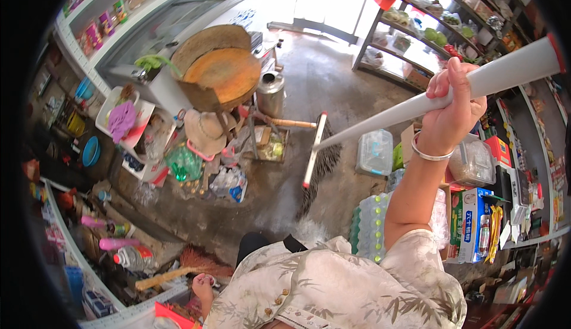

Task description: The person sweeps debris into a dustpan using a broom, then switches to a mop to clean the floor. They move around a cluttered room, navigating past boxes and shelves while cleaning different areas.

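Observation:
My right hand (455, 92), with a bracelet at the wrist, is closed around the upper part of the pale handle of a wide mop (315, 149). Its dark strands lie on the wet-looking concrete floor before me. Low at my left side is my left hand (203, 284), its fingers curled; whether it holds anything cannot be told. A broom with reddish bristles (203, 260) lies close to that hand. To the left of the mop head a wooden handle (294, 123) reaches out from a cluttered pile.
A round wooden chopping block (225, 74) and a metal can (270, 92) stand ahead left. A clear plastic box (374, 152) and packs of bottles (372, 222) are on the right. Shelves of goods (419, 45) line the sides; bags and a straw hat (205, 130) crowd the left.

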`<state>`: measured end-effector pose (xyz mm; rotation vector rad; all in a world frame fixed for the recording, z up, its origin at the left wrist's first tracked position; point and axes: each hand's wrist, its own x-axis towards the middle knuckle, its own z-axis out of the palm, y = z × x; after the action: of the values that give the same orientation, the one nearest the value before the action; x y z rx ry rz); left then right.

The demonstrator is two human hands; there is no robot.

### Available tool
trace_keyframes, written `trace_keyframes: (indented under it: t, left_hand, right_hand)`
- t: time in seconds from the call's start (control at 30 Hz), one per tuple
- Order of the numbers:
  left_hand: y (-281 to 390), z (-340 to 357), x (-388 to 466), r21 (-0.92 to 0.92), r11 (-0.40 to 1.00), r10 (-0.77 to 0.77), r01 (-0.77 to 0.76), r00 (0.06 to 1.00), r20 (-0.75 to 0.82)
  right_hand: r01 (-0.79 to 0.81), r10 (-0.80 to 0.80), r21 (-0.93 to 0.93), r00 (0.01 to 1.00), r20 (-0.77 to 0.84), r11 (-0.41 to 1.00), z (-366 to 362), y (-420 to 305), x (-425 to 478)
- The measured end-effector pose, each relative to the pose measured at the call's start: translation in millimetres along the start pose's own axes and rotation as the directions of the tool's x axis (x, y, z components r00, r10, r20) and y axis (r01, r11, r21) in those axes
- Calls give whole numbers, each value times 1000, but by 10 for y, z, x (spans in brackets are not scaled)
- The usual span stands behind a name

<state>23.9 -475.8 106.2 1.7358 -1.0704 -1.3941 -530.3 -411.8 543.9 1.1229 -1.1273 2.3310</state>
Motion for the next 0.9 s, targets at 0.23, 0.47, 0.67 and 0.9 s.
trace_keyframes:
  t: [0.23, 0.47, 0.67, 0.9]
  left_hand:
    - [394, 870, 866, 142, 989, 26, -39, 995, 98]
    - [1155, 2853, 1463, 52, 996, 56, -77, 943, 328]
    - [1905, 4992, 1046, 268, 958, -283, 106, 515, 809]
    - [2101, 6293, 339, 616, 569, -655, 545, -153, 740]
  right_hand:
    - [281, -329, -203, 906, -266, 938, -213, 965, 316]
    - [-628, 581, -94, 759, -293, 773, -781, 3073, -994]
    - [-472, 659, -667, 751, 38, 577, -2061, 3989, -1970]
    - [-740, 947, 608, -314, 65, -287, -1735, 2898, -1573]
